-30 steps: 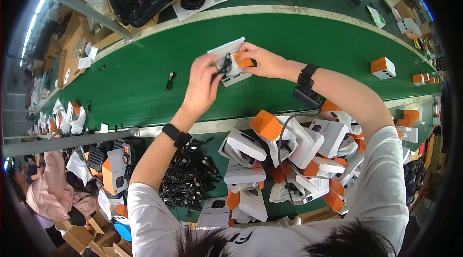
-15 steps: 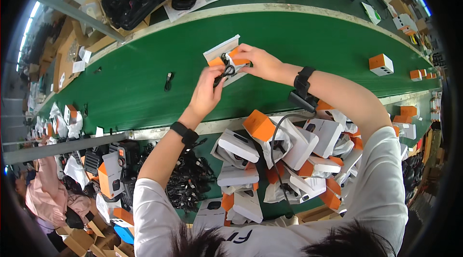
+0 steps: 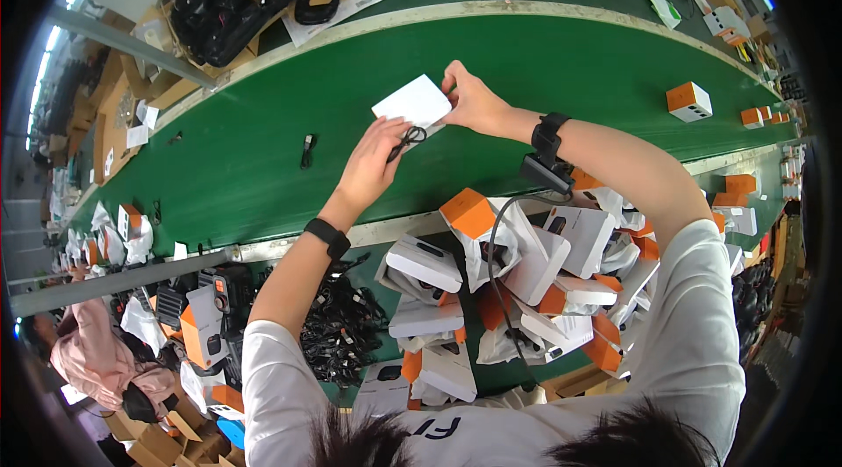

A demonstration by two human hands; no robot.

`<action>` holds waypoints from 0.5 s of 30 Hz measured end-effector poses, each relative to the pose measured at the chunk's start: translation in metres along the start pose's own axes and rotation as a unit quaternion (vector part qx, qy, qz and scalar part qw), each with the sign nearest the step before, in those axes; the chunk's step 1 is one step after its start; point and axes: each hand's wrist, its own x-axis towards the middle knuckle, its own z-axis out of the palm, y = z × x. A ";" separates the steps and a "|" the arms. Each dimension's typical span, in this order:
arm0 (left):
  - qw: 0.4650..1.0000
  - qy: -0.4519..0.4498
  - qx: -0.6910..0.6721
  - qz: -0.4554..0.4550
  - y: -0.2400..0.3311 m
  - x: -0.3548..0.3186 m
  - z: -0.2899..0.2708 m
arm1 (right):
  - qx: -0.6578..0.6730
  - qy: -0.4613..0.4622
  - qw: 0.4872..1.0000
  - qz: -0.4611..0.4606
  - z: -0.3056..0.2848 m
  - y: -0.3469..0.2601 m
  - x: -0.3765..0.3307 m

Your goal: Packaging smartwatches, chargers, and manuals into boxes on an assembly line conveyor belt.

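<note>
A small white box is held over the green belt, and its white lid face lies over the opening. My left hand is closed on the box's near left edge. From under those fingers a coiled black cable sticks out at the box's near side. My right hand grips the right end of the box, its fingers bent at the edge. What the box holds inside is hidden.
On the green belt lie a loose black cable and, far right, an orange-and-white box. Nearer me are a heap of black cables and piled white-and-orange boxes. A carton of black parts stands far left.
The lid flap, raised before, now lies down over the box, covering its orange inside. My right hand has moved slightly right, to the box's end. The cable coil remains by my left fingers.
</note>
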 end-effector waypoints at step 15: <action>0.990 0.088 -0.054 -0.096 0.003 0.009 0.017 | -0.117 -0.161 0.961 -0.191 -0.035 -0.008 0.019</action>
